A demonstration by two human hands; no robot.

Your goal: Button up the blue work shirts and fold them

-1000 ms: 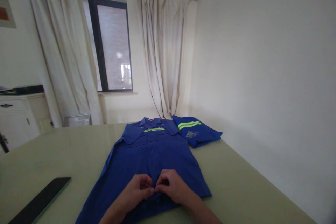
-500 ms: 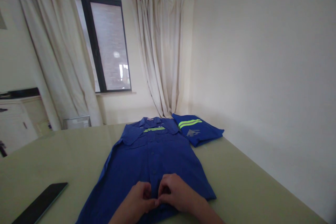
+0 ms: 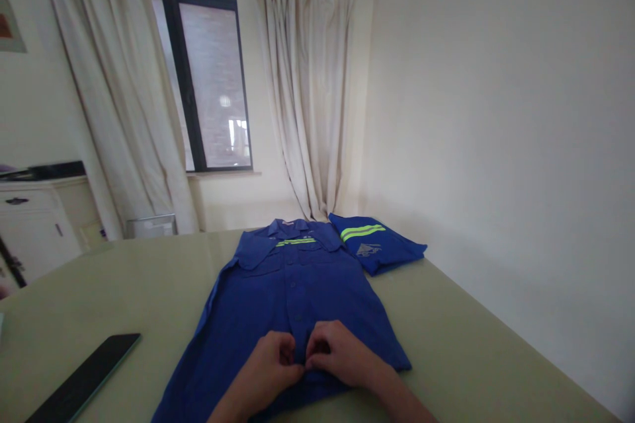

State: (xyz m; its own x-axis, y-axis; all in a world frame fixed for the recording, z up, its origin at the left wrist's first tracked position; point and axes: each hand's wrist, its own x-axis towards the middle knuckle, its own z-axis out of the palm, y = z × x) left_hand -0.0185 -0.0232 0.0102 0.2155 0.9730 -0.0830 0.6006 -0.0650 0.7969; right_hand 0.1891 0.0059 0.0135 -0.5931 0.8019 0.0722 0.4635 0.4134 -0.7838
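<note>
A blue work shirt (image 3: 262,307) lies spread face up on the table, its collar at the far end and a yellow-green reflective stripe across the chest. Over the lower part of its button front, near the hem, my left hand (image 3: 270,363) has thumb and fingers closed in a pinch at the front edge. Close beside it, almost touching, my right hand (image 3: 342,353) pinches the same front edge with curled fingers. The small spot between the fingertips is hidden, so a button there cannot be made out.
A folded blue garment (image 3: 377,248) with a similar stripe lies beyond the shirt's right shoulder. A flat black slab-like object (image 3: 84,380) rests on the table (image 3: 129,291) at left. The wall (image 3: 496,145) runs along the right side; curtains (image 3: 317,92) hang behind.
The view has turned slightly left, so everything sits a little further right. Both hands stay at the same place on the shirt front, still pinching, with only small finger movement.
</note>
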